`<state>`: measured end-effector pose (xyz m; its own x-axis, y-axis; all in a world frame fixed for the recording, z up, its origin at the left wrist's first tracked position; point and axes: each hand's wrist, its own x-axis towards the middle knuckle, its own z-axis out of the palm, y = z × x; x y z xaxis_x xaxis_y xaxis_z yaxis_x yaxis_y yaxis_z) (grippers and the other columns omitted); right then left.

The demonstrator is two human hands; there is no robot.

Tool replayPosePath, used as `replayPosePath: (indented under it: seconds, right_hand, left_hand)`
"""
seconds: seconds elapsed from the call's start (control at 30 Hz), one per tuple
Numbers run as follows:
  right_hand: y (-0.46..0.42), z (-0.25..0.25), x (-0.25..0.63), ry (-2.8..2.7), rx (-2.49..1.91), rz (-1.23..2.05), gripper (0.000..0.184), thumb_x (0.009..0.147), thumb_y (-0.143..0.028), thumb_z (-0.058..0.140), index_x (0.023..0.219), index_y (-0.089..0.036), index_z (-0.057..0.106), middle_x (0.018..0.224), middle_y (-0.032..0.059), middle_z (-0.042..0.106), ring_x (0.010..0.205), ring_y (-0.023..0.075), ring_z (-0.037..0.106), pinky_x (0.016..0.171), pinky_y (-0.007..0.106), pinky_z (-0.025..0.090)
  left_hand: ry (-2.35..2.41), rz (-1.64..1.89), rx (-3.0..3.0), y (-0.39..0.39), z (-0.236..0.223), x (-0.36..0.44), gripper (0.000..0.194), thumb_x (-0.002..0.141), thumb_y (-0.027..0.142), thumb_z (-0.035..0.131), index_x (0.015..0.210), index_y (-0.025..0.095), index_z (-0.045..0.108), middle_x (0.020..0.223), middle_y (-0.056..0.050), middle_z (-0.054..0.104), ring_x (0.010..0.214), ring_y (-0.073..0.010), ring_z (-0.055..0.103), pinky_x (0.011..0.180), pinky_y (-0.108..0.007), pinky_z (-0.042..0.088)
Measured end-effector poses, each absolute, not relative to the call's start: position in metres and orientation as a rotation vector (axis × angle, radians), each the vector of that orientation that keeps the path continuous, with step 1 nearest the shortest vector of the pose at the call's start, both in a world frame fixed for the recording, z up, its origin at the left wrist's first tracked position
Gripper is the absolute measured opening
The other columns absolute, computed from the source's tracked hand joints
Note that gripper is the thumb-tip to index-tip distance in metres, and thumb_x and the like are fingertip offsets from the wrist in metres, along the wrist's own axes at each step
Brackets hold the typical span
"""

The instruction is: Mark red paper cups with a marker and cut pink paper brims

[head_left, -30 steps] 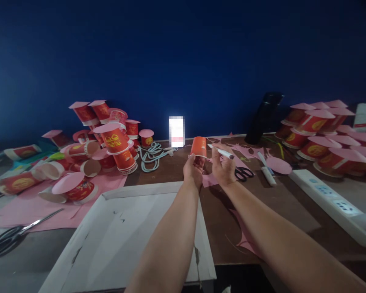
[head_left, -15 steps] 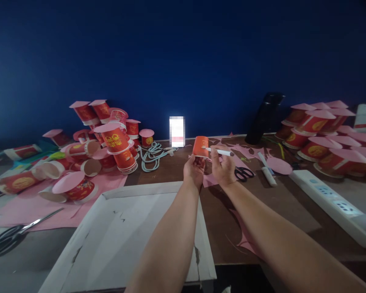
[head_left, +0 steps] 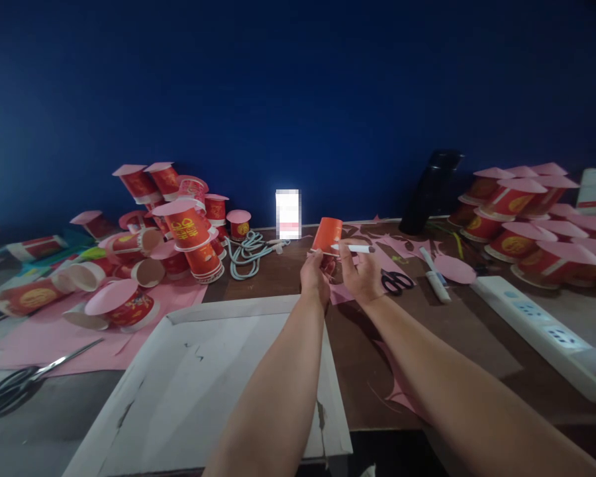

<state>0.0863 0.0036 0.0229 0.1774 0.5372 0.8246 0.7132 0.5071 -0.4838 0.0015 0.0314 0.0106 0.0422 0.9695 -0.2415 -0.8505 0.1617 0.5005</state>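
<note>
An upside-down red paper cup [head_left: 330,232] is in my left hand [head_left: 316,275], which grips it low, near the rim. My right hand [head_left: 361,273] is closed around a white marker pen [head_left: 353,249]. The pen lies nearly level, its tip pointing left at the lower part of the cup. Whether the tip touches the cup I cannot tell. Just right of my right hand, black-handled scissors [head_left: 397,283] lie among pink paper scraps [head_left: 377,248].
A white shallow tray [head_left: 189,371] lies beneath my left forearm. Red cups with pink paper discs are piled at left [head_left: 183,225] and right [head_left: 516,199]. A dark bottle [head_left: 432,192], a glue stick [head_left: 438,287], a power strip [head_left: 536,324], a coiled cable [head_left: 246,255] and larger scissors [head_left: 30,384] surround the workspace.
The cup has tilted, its top leaning right, and risen slightly. My right hand and the pen have shifted a little left and down. Everything else is unmoved.
</note>
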Motion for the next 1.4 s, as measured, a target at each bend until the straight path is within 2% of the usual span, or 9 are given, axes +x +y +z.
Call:
replayPosePath:
  seconds: [0.3, 0.53, 0.7, 1.03, 1.13, 1.27, 1.4]
  right_hand:
    - [0.004, 0.023, 0.086, -1.481, -1.15, -0.202, 0.021, 0.092, -0.034, 0.046, 0.094, -0.02, 0.062, 0.091, 0.0081, 0.067, 0.086, 0.0206, 0.062, 0.083, 0.038, 0.049]
    - [0.003, 0.026, 0.086, -1.456, -1.113, -0.236, 0.024, 0.094, -0.034, 0.043, 0.095, -0.021, 0.063, 0.091, 0.009, 0.067, 0.091, 0.0212, 0.06, 0.084, 0.039, 0.048]
    - [0.002, 0.024, 0.085, -1.474, -1.128, -0.23, 0.02, 0.092, -0.032, 0.045, 0.095, -0.02, 0.061, 0.091, 0.0088, 0.066, 0.083, 0.0198, 0.061, 0.08, 0.038, 0.05]
    - [0.006, 0.025, 0.088, -1.472, -1.106, -0.233, 0.019, 0.093, -0.029, 0.044, 0.097, -0.019, 0.061, 0.093, 0.0098, 0.065, 0.087, 0.0206, 0.06, 0.081, 0.038, 0.049]
    - [0.006, 0.025, 0.087, -1.468, -1.089, -0.24, 0.019, 0.093, -0.029, 0.044, 0.097, -0.02, 0.06, 0.094, 0.0095, 0.065, 0.089, 0.0208, 0.06, 0.082, 0.038, 0.049]
    - [0.005, 0.025, 0.087, -1.46, -1.085, -0.262, 0.019, 0.092, -0.03, 0.045, 0.098, -0.02, 0.06, 0.096, 0.0094, 0.065, 0.09, 0.0207, 0.06, 0.083, 0.038, 0.049]
    - [0.003, 0.027, 0.086, -1.459, -1.081, -0.232, 0.02, 0.093, -0.031, 0.045, 0.099, -0.02, 0.061, 0.096, 0.0095, 0.065, 0.09, 0.0205, 0.06, 0.084, 0.038, 0.049]
  left_hand:
    - [0.617, 1.463, 0.423, 0.033, 0.006, 0.003, 0.018, 0.064, 0.026, 0.073, 0.07, 0.014, 0.062, 0.065, 0.0, 0.061, 0.059, -0.007, 0.056, 0.064, -0.021, 0.041]
    - [0.688, 1.5, 0.547, 0.032, 0.004, 0.006, 0.021, 0.062, 0.032, 0.074, 0.068, 0.014, 0.063, 0.062, 0.001, 0.058, 0.059, -0.0069, 0.055, 0.065, -0.022, 0.043]
    - [0.69, 1.516, 0.577, 0.035, 0.001, 0.007, 0.02, 0.064, 0.032, 0.071, 0.069, 0.015, 0.064, 0.066, 0.0, 0.059, 0.062, -0.0077, 0.056, 0.067, -0.023, 0.045]
    - [1.03, 1.515, 1.071, 0.027, 0.004, 0.002, 0.021, 0.076, 0.036, 0.06, 0.071, 0.018, 0.068, 0.064, 0.001, 0.058, 0.06, -0.0103, 0.054, 0.061, -0.023, 0.042]
    - [1.118, 1.539, 1.207, 0.024, 0.008, 0.001, 0.02, 0.079, 0.034, 0.056, 0.072, 0.018, 0.068, 0.066, 0.0, 0.06, 0.065, -0.0125, 0.056, 0.067, -0.025, 0.044]
    - [1.245, 1.613, 1.457, 0.022, 0.01, 0.001, 0.024, 0.082, 0.028, 0.053, 0.063, 0.019, 0.062, 0.067, -0.001, 0.061, 0.069, -0.0135, 0.055, 0.078, -0.027, 0.042]
    - [1.241, 1.671, 1.542, 0.023, 0.008, 0.0, 0.024, 0.082, 0.025, 0.053, 0.059, 0.02, 0.059, 0.072, -0.001, 0.06, 0.076, -0.0148, 0.055, 0.082, -0.028, 0.041]
